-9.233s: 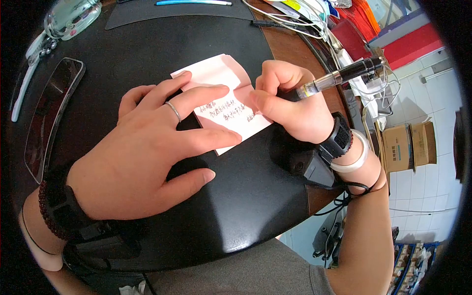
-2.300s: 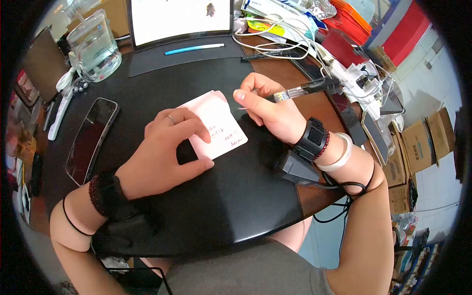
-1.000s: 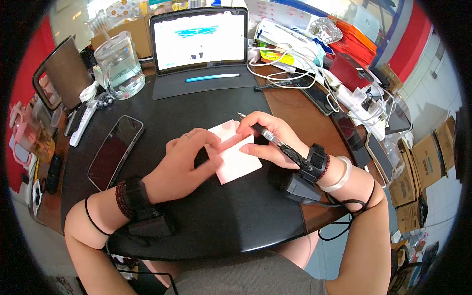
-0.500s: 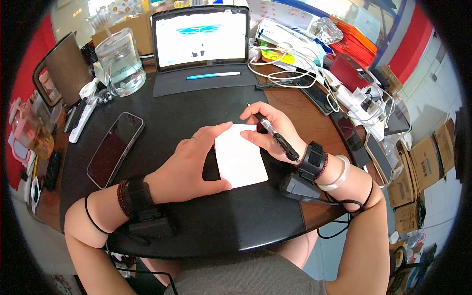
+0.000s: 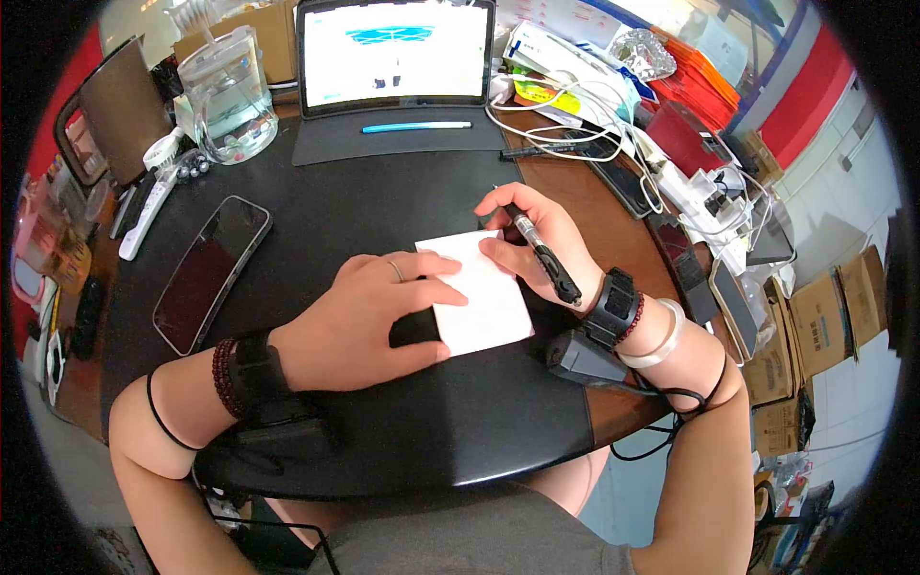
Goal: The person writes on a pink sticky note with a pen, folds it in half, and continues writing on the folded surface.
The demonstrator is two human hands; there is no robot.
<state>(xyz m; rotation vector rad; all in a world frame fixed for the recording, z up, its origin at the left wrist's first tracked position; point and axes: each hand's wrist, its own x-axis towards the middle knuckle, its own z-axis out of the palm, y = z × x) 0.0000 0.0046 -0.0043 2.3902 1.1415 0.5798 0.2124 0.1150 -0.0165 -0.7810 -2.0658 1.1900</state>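
Left fingers (image 5: 431, 293) have shifted onto the flat, squarish paper pad (image 5: 489, 311).

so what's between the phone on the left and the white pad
In the head view, the left hand lies between the phone and the white pad, its fingertips over the pad; from phone to hand, the black tabletop is bare.

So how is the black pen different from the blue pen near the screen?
The black pen is mostly black, while the blue pen is blue and white. The black pen is held in the right hand, but the blue pen lies on the dark mat. In the picture, the black pen slants steeply; the blue pen lies nearly sideways. Both are long and thin.
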